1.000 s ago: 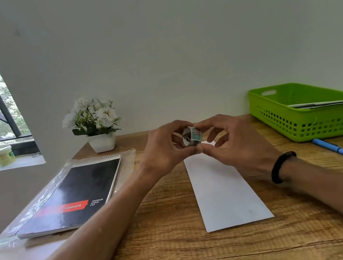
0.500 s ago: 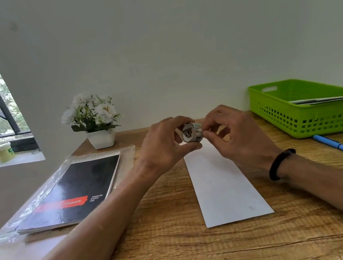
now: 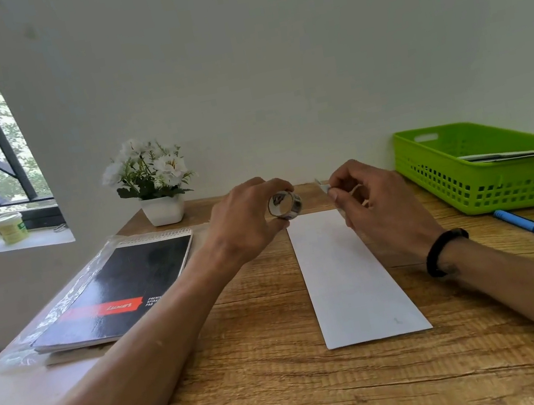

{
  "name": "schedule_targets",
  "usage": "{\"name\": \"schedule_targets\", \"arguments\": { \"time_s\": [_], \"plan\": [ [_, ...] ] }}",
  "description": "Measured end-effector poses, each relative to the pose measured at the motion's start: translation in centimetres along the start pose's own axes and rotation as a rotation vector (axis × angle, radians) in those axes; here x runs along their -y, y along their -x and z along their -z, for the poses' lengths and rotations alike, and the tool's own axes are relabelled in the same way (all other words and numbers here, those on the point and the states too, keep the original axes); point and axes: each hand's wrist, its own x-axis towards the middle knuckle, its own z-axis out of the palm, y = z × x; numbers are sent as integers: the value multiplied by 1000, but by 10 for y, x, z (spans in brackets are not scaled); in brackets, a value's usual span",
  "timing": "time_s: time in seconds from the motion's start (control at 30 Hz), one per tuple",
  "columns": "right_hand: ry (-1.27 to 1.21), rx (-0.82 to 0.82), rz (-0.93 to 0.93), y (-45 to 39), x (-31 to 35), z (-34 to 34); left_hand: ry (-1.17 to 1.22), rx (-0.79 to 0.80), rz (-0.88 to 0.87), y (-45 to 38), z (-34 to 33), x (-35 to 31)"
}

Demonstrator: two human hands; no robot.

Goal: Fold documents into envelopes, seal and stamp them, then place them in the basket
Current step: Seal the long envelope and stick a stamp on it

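Left hand (image 3: 247,221) pinching the stamp roll (image 3: 284,205), right hand (image 3: 379,207) pinching a small torn-off piece (image 3: 323,187), both above the far end of the white envelope (image 3: 350,277) mid-bench, green basket (image 3: 489,177) at the far right corner: likely to curl and stick to fingertips, or land crooked.

Readable text is being shown only on the black spiral pad (image 3: 121,292), which is lying on the bench (image 3: 292,394) to the left of the white envelope (image 3: 350,277). A red band on its cover is carrying a white script brand word, too blurred to be spelled out. Beside that band, small white print is being cut off by a forearm, with only "PREMI", "SPIRA" and "PAD" being made out.
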Motion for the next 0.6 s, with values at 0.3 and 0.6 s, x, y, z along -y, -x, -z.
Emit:
{"name": "schedule_targets", "arguments": {
  "time_s": [0.3,0.6],
  "plan": [
    [-19,85,-69,2,0,-1,-200,301,127,-1,8,20],
    [-131,73,-119,5,6,16,-86,343,19,-4,10,5]
  ]
}}
